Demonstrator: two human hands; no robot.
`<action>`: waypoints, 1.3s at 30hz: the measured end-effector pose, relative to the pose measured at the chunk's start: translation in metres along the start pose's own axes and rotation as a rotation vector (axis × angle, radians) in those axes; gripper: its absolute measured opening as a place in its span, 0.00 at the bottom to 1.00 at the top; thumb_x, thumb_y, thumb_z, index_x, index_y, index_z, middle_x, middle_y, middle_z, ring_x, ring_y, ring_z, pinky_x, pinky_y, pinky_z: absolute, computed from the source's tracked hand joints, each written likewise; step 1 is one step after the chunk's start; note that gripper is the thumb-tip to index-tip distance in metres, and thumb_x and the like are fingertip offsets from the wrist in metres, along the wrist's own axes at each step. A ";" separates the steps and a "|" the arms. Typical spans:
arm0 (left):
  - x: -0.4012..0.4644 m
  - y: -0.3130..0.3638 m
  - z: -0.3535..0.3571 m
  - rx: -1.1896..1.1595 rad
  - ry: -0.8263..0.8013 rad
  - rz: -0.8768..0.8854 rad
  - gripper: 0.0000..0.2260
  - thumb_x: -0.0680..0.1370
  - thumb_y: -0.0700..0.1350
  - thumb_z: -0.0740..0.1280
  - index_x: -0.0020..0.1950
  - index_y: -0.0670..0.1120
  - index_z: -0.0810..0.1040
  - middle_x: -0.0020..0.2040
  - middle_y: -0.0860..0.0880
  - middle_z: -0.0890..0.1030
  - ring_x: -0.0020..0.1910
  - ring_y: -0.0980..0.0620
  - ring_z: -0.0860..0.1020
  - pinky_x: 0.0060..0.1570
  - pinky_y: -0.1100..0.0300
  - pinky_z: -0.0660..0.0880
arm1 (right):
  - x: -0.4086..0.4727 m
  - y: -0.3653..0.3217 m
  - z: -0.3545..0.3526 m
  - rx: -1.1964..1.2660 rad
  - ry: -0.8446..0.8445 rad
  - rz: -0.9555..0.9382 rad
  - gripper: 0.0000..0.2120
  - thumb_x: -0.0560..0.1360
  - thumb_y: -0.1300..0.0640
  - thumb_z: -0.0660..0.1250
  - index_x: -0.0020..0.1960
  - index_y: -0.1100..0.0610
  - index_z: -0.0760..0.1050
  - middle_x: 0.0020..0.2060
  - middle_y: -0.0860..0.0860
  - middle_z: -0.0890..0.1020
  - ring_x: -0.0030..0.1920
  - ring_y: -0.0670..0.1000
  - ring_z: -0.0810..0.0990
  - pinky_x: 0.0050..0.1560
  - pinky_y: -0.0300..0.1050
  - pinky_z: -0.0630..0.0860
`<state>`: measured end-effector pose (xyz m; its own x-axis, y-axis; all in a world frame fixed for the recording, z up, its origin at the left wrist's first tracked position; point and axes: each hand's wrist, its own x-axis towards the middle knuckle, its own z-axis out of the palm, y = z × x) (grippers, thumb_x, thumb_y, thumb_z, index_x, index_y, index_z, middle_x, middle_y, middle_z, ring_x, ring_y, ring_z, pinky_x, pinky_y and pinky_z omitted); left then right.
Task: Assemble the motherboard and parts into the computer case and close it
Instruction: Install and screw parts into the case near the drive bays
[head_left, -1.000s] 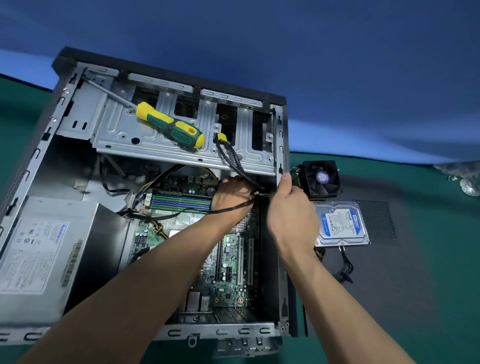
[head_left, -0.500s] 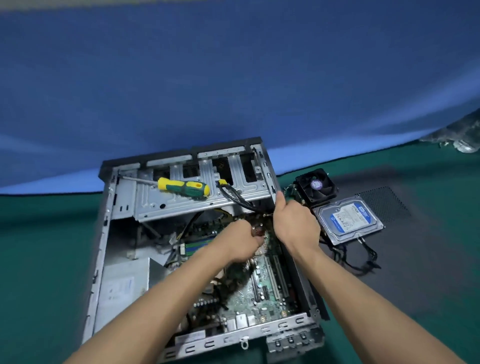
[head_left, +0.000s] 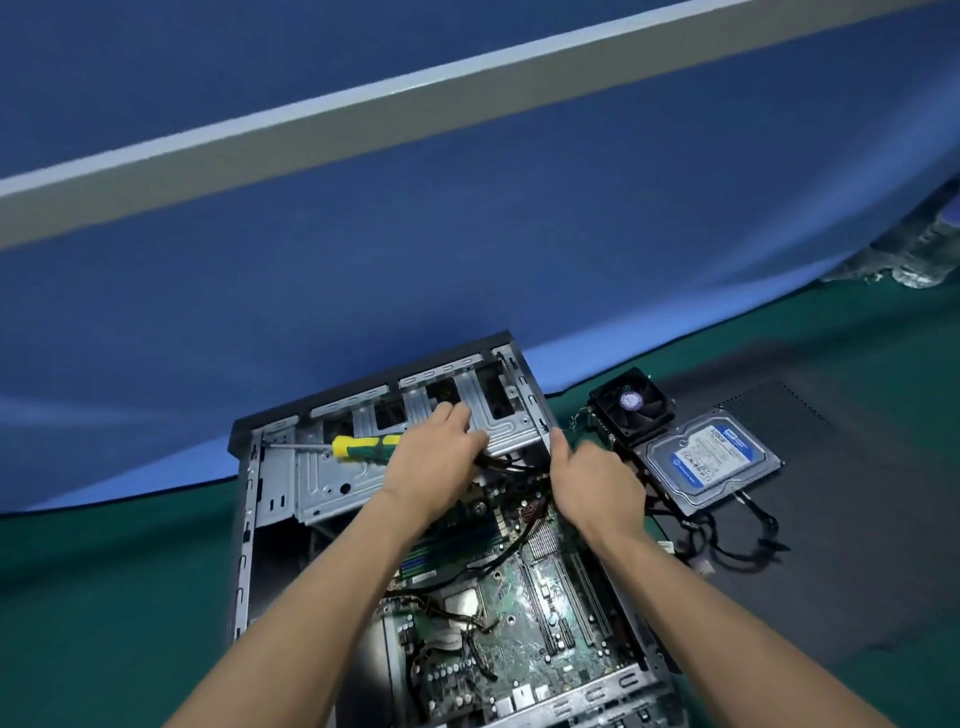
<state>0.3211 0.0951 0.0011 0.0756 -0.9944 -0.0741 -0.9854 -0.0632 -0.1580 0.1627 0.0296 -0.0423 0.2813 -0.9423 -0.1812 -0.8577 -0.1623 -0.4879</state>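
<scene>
Partly hidden: left hand (head_left: 434, 457) over black cables (head_left: 501, 462); grip unclear.

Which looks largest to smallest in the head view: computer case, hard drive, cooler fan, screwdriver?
1. computer case
2. hard drive
3. cooler fan
4. screwdriver, partly hidden by the left hand, so its rank against the fan is unsure.

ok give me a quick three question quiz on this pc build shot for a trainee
1. True or false: the screwdriver lies on the drive cage.
2. Which lies nearer the case: A) the hard drive or B) the cooler fan?
3. What does the left hand grip?

Key: 1 true. 2 B. 3 black cables; the right hand is at the case's right wall.
</scene>
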 end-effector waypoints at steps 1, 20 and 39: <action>0.002 -0.003 0.001 0.026 0.006 0.059 0.09 0.78 0.48 0.62 0.56 0.48 0.76 0.52 0.49 0.70 0.53 0.48 0.68 0.43 0.57 0.61 | 0.000 0.000 0.001 -0.002 0.006 0.005 0.29 0.81 0.39 0.42 0.36 0.56 0.69 0.29 0.49 0.74 0.31 0.49 0.74 0.31 0.43 0.64; 0.032 -0.027 -0.006 0.171 -0.003 0.148 0.12 0.79 0.53 0.58 0.50 0.48 0.77 0.48 0.51 0.79 0.51 0.48 0.71 0.48 0.56 0.64 | 0.002 0.000 0.004 0.020 0.027 0.014 0.29 0.80 0.38 0.42 0.43 0.56 0.73 0.33 0.49 0.78 0.35 0.50 0.78 0.36 0.44 0.70; 0.021 0.001 -0.019 0.152 0.039 0.036 0.08 0.75 0.49 0.63 0.47 0.46 0.79 0.47 0.50 0.80 0.53 0.47 0.69 0.49 0.54 0.62 | 0.004 0.000 0.005 -0.012 0.010 0.029 0.27 0.80 0.38 0.42 0.46 0.56 0.72 0.33 0.48 0.76 0.32 0.48 0.74 0.31 0.42 0.64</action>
<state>0.3187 0.0728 0.0181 0.0315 -0.9985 -0.0442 -0.9528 -0.0166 -0.3031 0.1660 0.0272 -0.0468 0.2525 -0.9494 -0.1868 -0.8703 -0.1385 -0.4726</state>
